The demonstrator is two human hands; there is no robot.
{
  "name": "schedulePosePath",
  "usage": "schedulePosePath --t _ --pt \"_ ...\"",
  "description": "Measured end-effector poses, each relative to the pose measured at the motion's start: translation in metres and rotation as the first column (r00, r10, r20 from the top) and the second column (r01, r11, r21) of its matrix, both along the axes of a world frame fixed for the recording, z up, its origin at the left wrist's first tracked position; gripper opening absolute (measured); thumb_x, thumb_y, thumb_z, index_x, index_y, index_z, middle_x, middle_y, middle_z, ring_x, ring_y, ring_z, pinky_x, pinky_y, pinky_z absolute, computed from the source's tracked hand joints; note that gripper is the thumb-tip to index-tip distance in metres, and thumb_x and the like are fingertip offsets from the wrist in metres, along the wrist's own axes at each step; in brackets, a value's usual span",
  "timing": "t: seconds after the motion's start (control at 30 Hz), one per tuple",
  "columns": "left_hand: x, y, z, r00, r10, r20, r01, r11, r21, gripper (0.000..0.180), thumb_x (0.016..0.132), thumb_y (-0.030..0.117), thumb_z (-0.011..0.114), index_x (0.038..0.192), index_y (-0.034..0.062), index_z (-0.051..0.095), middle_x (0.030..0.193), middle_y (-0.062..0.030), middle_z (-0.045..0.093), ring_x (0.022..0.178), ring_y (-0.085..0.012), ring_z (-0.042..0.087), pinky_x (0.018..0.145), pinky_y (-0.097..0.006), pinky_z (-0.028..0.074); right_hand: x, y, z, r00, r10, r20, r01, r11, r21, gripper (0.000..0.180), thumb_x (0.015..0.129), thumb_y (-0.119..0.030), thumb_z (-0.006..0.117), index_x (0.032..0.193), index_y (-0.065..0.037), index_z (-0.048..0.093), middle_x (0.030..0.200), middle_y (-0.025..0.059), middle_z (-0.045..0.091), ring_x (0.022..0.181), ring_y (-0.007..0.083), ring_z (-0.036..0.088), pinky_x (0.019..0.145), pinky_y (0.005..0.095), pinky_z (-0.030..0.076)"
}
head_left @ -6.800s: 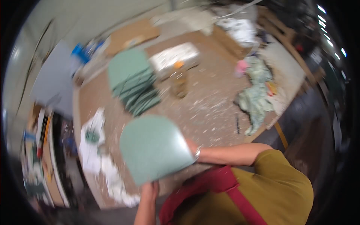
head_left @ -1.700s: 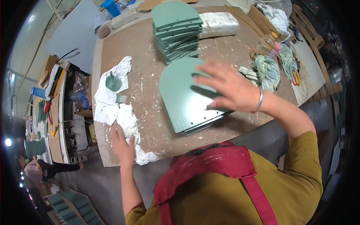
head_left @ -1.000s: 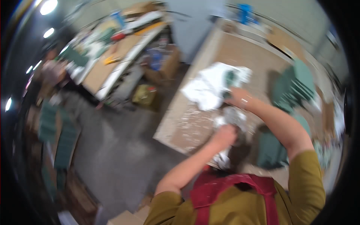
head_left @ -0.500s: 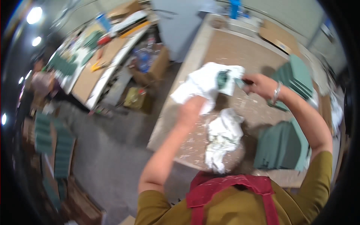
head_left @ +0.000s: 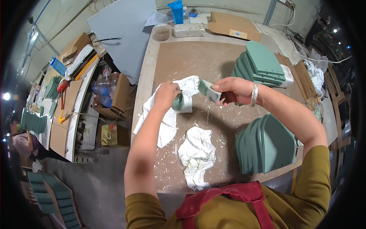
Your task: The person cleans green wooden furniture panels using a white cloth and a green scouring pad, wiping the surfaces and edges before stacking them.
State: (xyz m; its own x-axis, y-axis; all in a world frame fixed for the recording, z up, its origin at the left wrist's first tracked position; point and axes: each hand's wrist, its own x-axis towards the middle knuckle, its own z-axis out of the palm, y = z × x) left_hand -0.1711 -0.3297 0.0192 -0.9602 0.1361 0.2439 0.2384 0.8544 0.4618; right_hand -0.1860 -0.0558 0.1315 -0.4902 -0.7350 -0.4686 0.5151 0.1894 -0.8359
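Observation:
My left hand (head_left: 166,96) reaches over a crumpled white cloth (head_left: 164,129), fingers closed at the rim of a small green round pot (head_left: 178,103). A dark bit shows by the fingertips; what they grip is too small to make out. Between the thumb and fingers of my right hand (head_left: 235,91) is a small flat white-and-green block (head_left: 209,91), tilted and apart from the pot. Nearer to me lies a second white cloth (head_left: 196,152), bunched up. Green curved panels (head_left: 263,145) stand upright in a row on the right, with another green stack (head_left: 263,61) behind.
Pale shavings litter the brown board (head_left: 213,57) on the table. At its far edge are a clear tub (head_left: 161,34), a blue cup (head_left: 176,12) and a flat cardboard box (head_left: 234,26). A cluttered bench (head_left: 70,110) and carton of bottles (head_left: 114,93) stand left.
My head view has turned and steadied. My left hand has shifted from the cloth to the pot's rim. The block in my right hand shows more clearly, tilted beside the pot.

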Motion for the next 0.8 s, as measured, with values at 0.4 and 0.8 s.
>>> schedulePosePath --t 0.4,0.8 --pt "-0.009 -0.033 -0.008 0.952 0.204 0.230 -0.307 0.663 0.683 0.015 0.087 0.013 0.063 0.091 -0.0012 0.062 0.075 -0.0099 0.067 0.067 -0.0167 0.062 0.064 -0.030 0.049 -0.037 -0.074 -0.063 -0.436 0.638 -0.635 0.271 0.766 0.583 0.038 0.079 -0.015 0.069 0.113 -0.014 0.052 0.099 0.0060 0.056 0.094 0.0242 0.060 0.090 0.0416 0.040" --pt "-0.015 -0.045 -0.006 0.942 0.178 0.284 -0.332 0.610 0.720 0.013 0.088 0.015 0.062 0.091 0.0030 0.060 0.075 -0.0007 0.060 0.065 -0.0074 0.052 0.058 -0.023 0.040 -0.051 -0.099 -0.085 -0.552 0.530 -0.643 0.131 0.817 0.561 0.026 0.083 -0.009 0.050 0.109 -0.016 0.052 0.096 0.0060 0.053 0.095 0.0207 0.057 0.086 0.0403 0.041"
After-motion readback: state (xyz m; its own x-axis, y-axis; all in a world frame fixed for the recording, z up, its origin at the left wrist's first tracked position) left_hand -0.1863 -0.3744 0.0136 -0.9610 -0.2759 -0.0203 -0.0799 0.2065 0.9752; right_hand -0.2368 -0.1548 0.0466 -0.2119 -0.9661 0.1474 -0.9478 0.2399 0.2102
